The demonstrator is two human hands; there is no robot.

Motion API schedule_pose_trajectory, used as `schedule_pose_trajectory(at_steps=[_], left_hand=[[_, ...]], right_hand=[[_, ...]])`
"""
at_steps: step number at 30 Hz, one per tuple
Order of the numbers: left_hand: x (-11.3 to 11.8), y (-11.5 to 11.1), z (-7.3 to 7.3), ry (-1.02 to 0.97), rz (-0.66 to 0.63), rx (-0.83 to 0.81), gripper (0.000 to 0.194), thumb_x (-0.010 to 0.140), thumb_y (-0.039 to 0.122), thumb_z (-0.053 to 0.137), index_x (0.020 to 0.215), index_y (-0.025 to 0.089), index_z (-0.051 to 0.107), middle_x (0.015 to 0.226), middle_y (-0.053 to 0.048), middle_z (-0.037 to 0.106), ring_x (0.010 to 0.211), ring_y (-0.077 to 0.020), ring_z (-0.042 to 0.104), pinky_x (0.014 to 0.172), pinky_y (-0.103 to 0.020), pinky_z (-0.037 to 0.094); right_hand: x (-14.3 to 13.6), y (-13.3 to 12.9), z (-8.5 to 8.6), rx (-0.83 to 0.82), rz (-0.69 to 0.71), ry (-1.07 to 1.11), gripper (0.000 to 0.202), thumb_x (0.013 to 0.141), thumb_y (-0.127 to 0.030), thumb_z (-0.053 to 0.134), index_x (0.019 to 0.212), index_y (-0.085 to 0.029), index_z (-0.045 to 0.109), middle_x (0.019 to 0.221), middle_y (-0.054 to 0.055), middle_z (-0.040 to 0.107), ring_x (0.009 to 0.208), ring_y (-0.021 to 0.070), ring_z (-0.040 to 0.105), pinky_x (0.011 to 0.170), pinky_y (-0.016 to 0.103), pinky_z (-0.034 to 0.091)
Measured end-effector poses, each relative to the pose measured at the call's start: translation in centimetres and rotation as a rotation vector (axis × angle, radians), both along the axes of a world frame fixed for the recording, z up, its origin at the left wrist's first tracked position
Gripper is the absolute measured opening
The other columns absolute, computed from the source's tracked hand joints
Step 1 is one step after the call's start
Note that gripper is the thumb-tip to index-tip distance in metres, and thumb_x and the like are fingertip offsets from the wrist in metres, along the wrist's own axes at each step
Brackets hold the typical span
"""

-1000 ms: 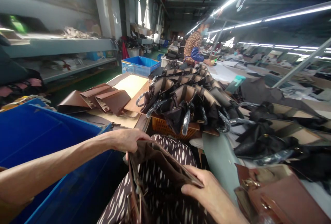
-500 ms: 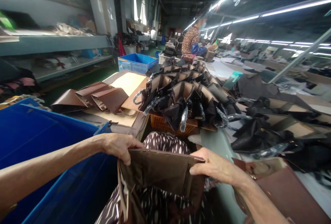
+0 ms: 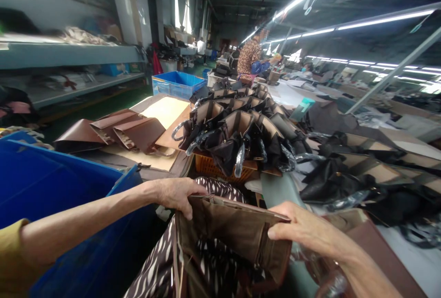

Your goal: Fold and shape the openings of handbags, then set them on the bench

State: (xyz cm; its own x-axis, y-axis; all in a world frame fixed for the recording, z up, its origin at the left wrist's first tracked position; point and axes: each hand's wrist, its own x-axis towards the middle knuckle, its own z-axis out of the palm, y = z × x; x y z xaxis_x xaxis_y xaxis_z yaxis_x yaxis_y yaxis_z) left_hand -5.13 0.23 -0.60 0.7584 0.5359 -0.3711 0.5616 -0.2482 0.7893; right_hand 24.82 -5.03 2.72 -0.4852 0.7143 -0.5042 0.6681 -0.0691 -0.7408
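A brown handbag body lies over my lap, its mouth spread and its olive-brown lining showing. Through its open underside I see the patterned cloth on my legs. My left hand pinches the far rim at the left corner, thumb inside and fingers outside. At the right corner my right hand grips the same rim, thumb on the lining. The bag's near side runs out of the bottom of the view. Beside my right forearm rests another brown bag, partly hidden by the arm.
A large blue bin stands at my left. Brown bag pieces lie on the table ahead. Black bags with wrapped handles crowd the middle above an orange crate; more black bags lie right. A co-worker stands farther back.
Both hands have shifted right in the view with the handbag body, which now sits more tilted, its right end lower. The surroundings have slid slightly left as my head turned.
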Motion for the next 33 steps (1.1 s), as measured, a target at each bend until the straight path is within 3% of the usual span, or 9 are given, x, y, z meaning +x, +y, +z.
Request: schedule_pose_trajectory(at_steps=[3,7,11,14,20,27,33], left_hand=[[0.9,0.0,0.6,0.027,0.015,0.147,0.046,0.057,0.021,0.069,0.102,0.023,0.060,0.083,0.006,0.063,0.077,-0.0151,0.056,0.060,-0.018,0.038],[2.2,-0.4,1.0,-0.026,0.081,0.224,0.049,0.058,0.025,0.071,0.104,0.024,0.056,0.084,0.006,0.061,0.076,-0.0141,0.055,0.061,-0.018,0.038],[4.4,-1.6,1.6,-0.214,0.118,0.423,0.030,0.066,0.020,0.068,0.095,0.021,0.059,0.108,0.000,0.056,0.095,-0.0150,0.052,0.079,-0.020,0.039],[5.9,-2.4,1.0,-0.299,0.090,0.535,0.018,0.071,0.013,0.062,0.088,0.019,0.061,0.119,-0.002,0.051,0.108,-0.0155,0.047,0.091,-0.022,0.034],[7.6,-2.3,-1.5,-0.306,0.130,0.486,0.019,0.071,0.009,0.061,0.087,0.018,0.062,0.112,-0.001,0.056,0.099,-0.0130,0.053,0.087,-0.019,0.036],[8.4,-1.3,-2.4,-0.273,0.140,0.434,0.006,0.077,0.018,0.057,0.074,0.016,0.061,0.095,0.000,0.062,0.082,-0.0117,0.056,0.075,-0.020,0.038],[8.2,-0.5,-3.1,-0.282,0.225,0.362,0.012,0.077,0.021,0.053,0.067,0.016,0.058,0.084,0.002,0.061,0.074,-0.0108,0.054,0.069,-0.020,0.036]], right_hand=[[0.4,-0.5,0.9,0.016,-0.018,-0.013,0.016,0.070,-0.029,0.053,0.070,-0.014,0.059,0.056,-0.005,0.040,0.053,0.0082,0.031,0.051,0.019,0.029],[0.9,-0.9,0.9,0.024,-0.041,-0.054,0.017,0.071,-0.031,0.053,0.067,-0.015,0.057,0.055,-0.005,0.038,0.052,0.0082,0.029,0.049,0.019,0.027],[1.6,-1.1,0.3,0.042,-0.068,-0.076,0.017,0.071,-0.032,0.054,0.066,-0.015,0.054,0.055,-0.006,0.037,0.053,0.0084,0.028,0.049,0.019,0.026],[2.0,-1.1,-0.3,0.048,-0.089,-0.109,0.015,0.070,-0.030,0.055,0.066,-0.016,0.054,0.054,-0.006,0.036,0.053,0.0085,0.028,0.049,0.019,0.025],[2.0,-0.9,-1.6,0.013,-0.098,-0.116,0.011,0.069,-0.027,0.054,0.067,-0.016,0.052,0.056,-0.006,0.034,0.054,0.0084,0.028,0.049,0.020,0.023],[1.9,0.0,-2.3,0.002,-0.142,-0.033,0.006,0.067,-0.021,0.054,0.069,-0.016,0.054,0.059,-0.006,0.035,0.056,0.0085,0.029,0.049,0.020,0.021],[1.8,0.3,-1.9,0.063,-0.182,0.151,0.037,0.075,-0.044,0.051,0.089,-0.013,0.065,0.075,0.002,0.056,0.073,0.0166,0.046,0.064,0.025,0.037]])
